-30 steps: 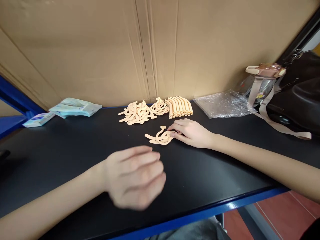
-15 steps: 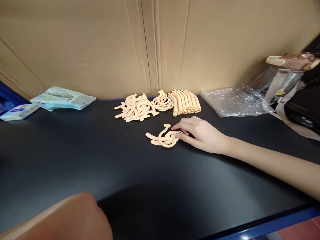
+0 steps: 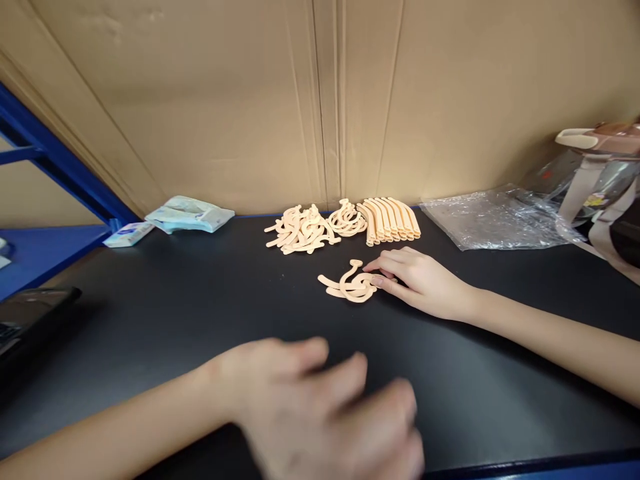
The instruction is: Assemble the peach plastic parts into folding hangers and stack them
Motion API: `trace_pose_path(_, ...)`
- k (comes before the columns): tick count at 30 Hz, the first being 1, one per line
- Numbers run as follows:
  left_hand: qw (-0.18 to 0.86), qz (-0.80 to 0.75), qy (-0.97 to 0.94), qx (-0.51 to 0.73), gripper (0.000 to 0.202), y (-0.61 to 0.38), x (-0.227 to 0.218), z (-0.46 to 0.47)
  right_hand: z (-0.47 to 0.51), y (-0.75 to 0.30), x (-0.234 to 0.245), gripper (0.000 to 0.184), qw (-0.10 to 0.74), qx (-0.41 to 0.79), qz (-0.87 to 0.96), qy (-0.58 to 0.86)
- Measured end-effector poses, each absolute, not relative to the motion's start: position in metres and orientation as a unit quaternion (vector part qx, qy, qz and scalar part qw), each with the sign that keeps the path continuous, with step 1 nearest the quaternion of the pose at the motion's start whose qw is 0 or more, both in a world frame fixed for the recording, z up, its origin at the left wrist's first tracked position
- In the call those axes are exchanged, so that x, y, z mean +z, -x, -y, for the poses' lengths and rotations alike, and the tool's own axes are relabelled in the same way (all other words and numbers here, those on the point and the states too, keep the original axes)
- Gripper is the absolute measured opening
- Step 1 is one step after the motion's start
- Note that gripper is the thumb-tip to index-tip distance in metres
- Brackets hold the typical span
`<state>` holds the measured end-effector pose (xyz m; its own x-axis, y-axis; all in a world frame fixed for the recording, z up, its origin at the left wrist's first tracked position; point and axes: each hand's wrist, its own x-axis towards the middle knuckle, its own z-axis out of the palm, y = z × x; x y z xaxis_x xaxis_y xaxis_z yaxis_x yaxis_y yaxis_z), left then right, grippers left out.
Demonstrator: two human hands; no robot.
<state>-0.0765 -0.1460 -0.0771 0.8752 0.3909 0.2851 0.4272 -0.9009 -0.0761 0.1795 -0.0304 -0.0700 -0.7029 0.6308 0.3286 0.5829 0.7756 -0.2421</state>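
My right hand (image 3: 423, 283) rests on the black table (image 3: 165, 313), fingers stretched flat, with its fingertips on a small cluster of peach hook-shaped plastic pieces (image 3: 350, 285). My left hand (image 3: 330, 410) hovers low over the table's front edge, blurred by motion, fingers loosely spread and nothing seen in them. Behind the cluster lies a loose heap of the same peach pieces (image 3: 300, 230), a small looped bunch (image 3: 347, 219) and a neat row of curved strips (image 3: 393, 220) against the cardboard wall.
A crumpled clear plastic bag (image 3: 495, 217) lies at the back right beside a bottle with a beige strap (image 3: 593, 173). Tissue packs (image 3: 190, 213) sit at the back left near a blue rack frame (image 3: 55, 160). A dark device (image 3: 30, 317) lies at the left edge.
My left hand, pulled back to the bottom corner half a second ago, has swung forward again over the table's front. My right hand stays on the peach cluster. The view has shifted left.
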Motion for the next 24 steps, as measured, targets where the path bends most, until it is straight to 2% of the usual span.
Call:
trace_pose_path(4,0.091,0.217,0.957,-0.17,0.042,0.062,-0.058,0.09,0.031,-0.179,-0.069,0.035,0.201,0.06,0.925,0.318)
trace_pose_path(7,0.027,0.342,0.927,-0.152,0.051,0.062,-0.056,0.074,0.032,-0.179,-0.069,0.035,0.198,0.058,0.925,0.319)
trace_pose_path(10,-0.054,0.384,0.916,-0.104,0.056,0.064,-0.059,0.075,0.032,-0.179,-0.07,0.032,0.199,0.053,0.926,0.317)
trace_pose_path(14,-0.104,0.387,0.913,-0.079,0.056,0.065,-0.059,0.077,0.033,-0.179,-0.07,0.032,0.204,0.049,0.925,0.316)
trace_pose_path(24,-0.12,0.397,0.906,-0.084,0.055,0.063,-0.054,0.078,0.033,-0.178,-0.071,0.035,0.202,0.054,0.922,0.326)
